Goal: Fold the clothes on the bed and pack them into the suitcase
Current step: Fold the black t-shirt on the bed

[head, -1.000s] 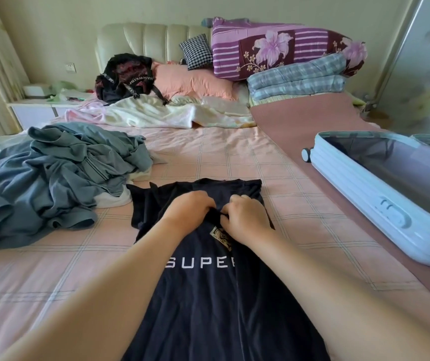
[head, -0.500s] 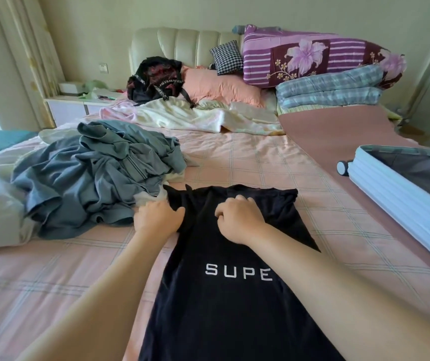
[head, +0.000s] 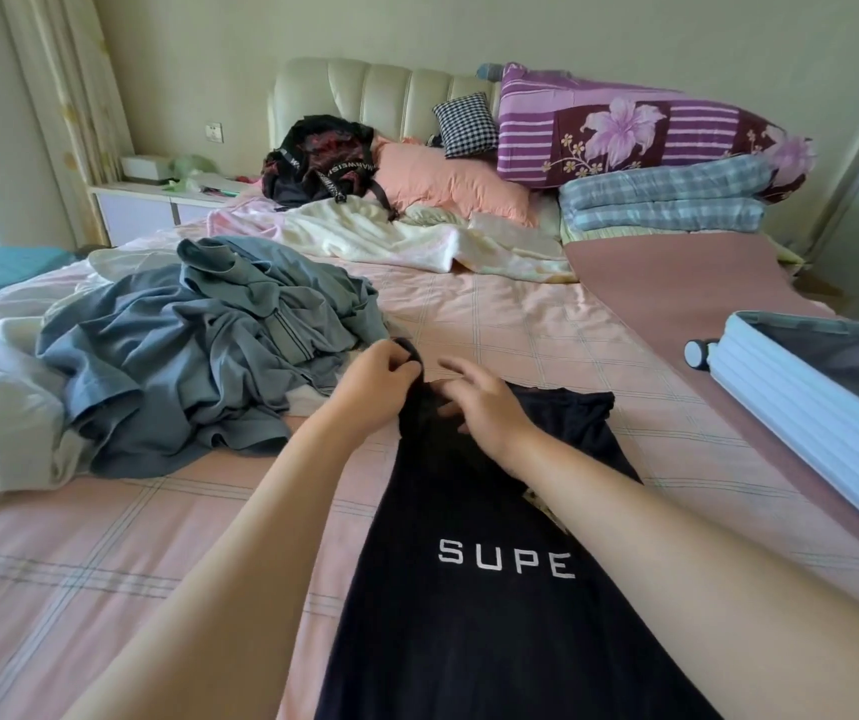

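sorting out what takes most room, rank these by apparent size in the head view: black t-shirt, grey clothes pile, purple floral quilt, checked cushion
1. black t-shirt and grey clothes pile: about equal; shirt is nearest the camera, so unranked
2. purple floral quilt
3. checked cushion

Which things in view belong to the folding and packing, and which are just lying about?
Job: black T-shirt, pinched by the left hand, right hand open over it; grey clothes pile; open suitcase.
Lying about: black backpack; pink pillow; checked cushion; purple floral quilt.
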`<control>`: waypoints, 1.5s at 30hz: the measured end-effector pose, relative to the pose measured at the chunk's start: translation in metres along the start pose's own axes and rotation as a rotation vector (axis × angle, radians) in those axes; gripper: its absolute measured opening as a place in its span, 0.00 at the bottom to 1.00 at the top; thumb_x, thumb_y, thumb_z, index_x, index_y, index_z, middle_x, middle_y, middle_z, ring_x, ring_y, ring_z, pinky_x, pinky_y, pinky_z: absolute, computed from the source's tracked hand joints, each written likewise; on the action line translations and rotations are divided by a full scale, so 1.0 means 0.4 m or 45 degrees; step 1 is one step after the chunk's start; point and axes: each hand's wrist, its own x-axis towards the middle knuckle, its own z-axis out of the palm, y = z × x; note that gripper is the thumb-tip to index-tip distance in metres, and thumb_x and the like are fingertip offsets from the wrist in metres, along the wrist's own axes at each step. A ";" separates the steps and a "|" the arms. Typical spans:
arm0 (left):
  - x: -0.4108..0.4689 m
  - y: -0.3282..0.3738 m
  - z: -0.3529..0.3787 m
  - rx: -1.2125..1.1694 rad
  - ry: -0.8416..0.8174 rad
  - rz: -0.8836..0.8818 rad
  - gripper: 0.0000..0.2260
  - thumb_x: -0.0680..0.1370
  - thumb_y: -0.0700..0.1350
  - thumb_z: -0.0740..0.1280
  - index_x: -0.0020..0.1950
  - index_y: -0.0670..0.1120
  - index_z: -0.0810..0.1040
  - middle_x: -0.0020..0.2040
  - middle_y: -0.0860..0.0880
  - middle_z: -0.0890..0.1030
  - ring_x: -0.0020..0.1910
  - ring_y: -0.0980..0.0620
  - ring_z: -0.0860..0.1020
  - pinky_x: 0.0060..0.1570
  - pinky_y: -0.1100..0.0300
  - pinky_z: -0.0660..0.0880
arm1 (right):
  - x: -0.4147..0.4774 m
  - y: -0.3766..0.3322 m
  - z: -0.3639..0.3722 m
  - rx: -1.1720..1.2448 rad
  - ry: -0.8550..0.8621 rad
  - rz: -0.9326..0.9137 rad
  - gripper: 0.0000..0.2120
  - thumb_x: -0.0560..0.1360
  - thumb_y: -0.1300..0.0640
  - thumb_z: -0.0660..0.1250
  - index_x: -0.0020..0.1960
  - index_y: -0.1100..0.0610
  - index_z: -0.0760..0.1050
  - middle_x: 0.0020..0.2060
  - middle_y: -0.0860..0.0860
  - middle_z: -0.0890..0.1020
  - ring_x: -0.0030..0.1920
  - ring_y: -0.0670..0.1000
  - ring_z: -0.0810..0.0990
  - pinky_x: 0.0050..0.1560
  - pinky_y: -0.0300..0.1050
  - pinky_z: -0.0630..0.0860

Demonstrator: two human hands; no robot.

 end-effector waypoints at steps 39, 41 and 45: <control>0.284 0.008 0.282 0.530 -0.486 0.163 0.10 0.74 0.43 0.58 0.46 0.56 0.75 0.47 0.57 0.77 0.61 0.47 0.66 0.56 0.56 0.62 | 0.058 0.258 -0.294 -0.537 0.702 0.017 0.07 0.80 0.55 0.63 0.56 0.49 0.76 0.47 0.44 0.83 0.48 0.51 0.80 0.46 0.47 0.77; 0.289 0.012 0.292 0.650 -0.531 0.170 0.13 0.77 0.42 0.56 0.53 0.56 0.75 0.49 0.56 0.79 0.59 0.49 0.64 0.59 0.59 0.56 | 0.055 0.261 -0.302 -0.550 0.737 0.011 0.07 0.80 0.56 0.63 0.56 0.49 0.76 0.47 0.46 0.83 0.48 0.52 0.81 0.46 0.49 0.78; 0.310 -0.021 0.275 1.054 -0.407 0.326 0.13 0.80 0.46 0.54 0.52 0.59 0.77 0.53 0.54 0.82 0.53 0.52 0.71 0.62 0.55 0.55 | 0.053 0.273 -0.329 -0.673 0.763 0.047 0.08 0.81 0.56 0.62 0.60 0.51 0.74 0.49 0.49 0.83 0.51 0.54 0.80 0.47 0.48 0.76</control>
